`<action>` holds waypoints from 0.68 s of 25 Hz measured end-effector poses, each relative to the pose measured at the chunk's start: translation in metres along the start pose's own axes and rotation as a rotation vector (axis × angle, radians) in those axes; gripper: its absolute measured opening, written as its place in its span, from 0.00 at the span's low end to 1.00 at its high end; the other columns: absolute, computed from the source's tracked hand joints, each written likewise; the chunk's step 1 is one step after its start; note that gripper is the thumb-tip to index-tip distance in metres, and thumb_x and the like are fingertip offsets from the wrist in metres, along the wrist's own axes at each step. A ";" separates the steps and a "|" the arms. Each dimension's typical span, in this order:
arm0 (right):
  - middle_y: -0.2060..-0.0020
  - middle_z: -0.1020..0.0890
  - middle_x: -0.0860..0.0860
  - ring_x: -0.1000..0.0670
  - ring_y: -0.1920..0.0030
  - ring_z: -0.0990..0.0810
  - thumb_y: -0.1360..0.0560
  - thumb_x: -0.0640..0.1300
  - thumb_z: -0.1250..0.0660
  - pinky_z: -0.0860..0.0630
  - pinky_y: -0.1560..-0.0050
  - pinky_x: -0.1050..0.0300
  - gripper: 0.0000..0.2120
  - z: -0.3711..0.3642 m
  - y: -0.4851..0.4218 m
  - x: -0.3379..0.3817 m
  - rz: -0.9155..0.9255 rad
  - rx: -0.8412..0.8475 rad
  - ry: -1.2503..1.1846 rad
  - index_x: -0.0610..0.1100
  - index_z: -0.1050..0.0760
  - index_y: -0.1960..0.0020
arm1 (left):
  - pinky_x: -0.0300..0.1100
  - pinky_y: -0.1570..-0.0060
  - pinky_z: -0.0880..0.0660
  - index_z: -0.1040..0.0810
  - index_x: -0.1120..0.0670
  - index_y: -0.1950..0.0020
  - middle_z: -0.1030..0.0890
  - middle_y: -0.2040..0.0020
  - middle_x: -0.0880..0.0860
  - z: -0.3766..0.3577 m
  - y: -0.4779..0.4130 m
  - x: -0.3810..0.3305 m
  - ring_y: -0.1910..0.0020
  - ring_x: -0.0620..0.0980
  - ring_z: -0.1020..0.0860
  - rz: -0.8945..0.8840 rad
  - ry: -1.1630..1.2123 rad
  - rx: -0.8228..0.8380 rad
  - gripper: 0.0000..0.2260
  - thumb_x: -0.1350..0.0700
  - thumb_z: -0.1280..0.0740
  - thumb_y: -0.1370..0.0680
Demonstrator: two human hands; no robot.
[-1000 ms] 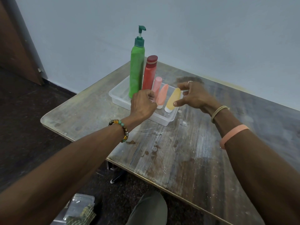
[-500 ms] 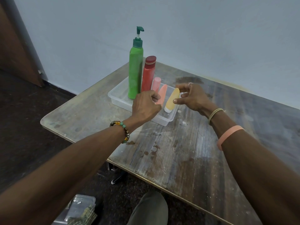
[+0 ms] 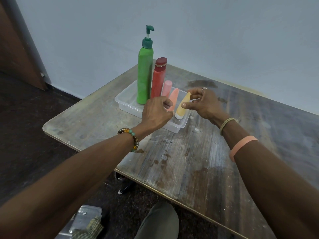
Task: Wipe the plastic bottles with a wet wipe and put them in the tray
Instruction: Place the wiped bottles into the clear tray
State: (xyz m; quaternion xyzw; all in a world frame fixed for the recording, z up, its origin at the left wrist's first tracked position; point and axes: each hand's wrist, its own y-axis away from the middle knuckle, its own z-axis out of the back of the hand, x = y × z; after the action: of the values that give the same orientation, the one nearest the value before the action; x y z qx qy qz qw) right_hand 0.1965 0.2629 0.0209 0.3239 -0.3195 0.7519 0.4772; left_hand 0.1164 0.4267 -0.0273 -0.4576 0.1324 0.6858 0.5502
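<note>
A clear plastic tray sits at the table's far left corner. In it stand a tall green pump bottle, a red bottle and a small pink bottle. An orange tube and a yellow tube lean beside them. My right hand pinches the yellow tube, thumb on its side and forefinger at its tip. My left hand hovers over the tray's front edge with fingers curled, right beside the orange tube. I see nothing held in it. No wipe is in sight.
The worn wooden table has its near edge running diagonally to the lower right. A wall rises just behind the tray. On the floor lie a black shoe and a clear container. My knee is below the table edge.
My right hand has closed in on the yellow tube and now pinches it. My left hand has shifted slightly over the tray's front.
</note>
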 end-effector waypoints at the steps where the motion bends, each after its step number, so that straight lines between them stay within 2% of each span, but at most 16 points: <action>1: 0.56 0.17 0.53 0.56 0.59 0.22 0.38 0.43 0.17 0.21 0.46 0.50 0.21 -0.001 0.000 -0.001 0.002 -0.010 -0.003 0.48 0.22 0.49 | 0.42 0.52 0.21 0.17 0.50 0.53 0.17 0.58 0.45 0.000 0.000 0.000 0.59 0.44 0.19 0.002 -0.001 0.001 0.10 0.56 0.23 0.33; 6: 0.54 0.16 0.49 0.52 0.56 0.20 0.39 0.46 0.17 0.20 0.47 0.51 0.23 -0.003 0.000 -0.004 -0.003 -0.034 -0.007 0.46 0.21 0.48 | 0.42 0.52 0.21 0.17 0.49 0.54 0.18 0.59 0.44 0.001 -0.001 0.001 0.59 0.44 0.19 0.010 0.012 0.004 0.10 0.56 0.22 0.33; 10: 0.51 0.17 0.49 0.59 0.58 0.24 0.38 0.49 0.18 0.28 0.58 0.65 0.26 -0.003 -0.001 -0.002 -0.004 -0.045 0.081 0.43 0.21 0.44 | 0.42 0.52 0.20 0.17 0.49 0.54 0.18 0.59 0.44 0.000 -0.001 0.001 0.59 0.44 0.19 0.008 0.017 0.004 0.10 0.56 0.22 0.33; 17: 0.50 0.18 0.50 0.56 0.55 0.23 0.39 0.52 0.18 0.28 0.59 0.63 0.29 -0.004 -0.002 -0.004 -0.008 -0.055 0.110 0.44 0.21 0.42 | 0.42 0.52 0.20 0.17 0.50 0.54 0.17 0.59 0.45 0.002 0.000 0.001 0.59 0.43 0.19 0.009 0.023 0.002 0.10 0.56 0.22 0.33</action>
State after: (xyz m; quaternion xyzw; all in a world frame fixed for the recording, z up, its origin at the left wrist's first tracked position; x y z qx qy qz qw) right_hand 0.1986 0.2645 0.0161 0.2702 -0.3120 0.7577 0.5056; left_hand 0.1154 0.4288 -0.0273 -0.4643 0.1414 0.6829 0.5460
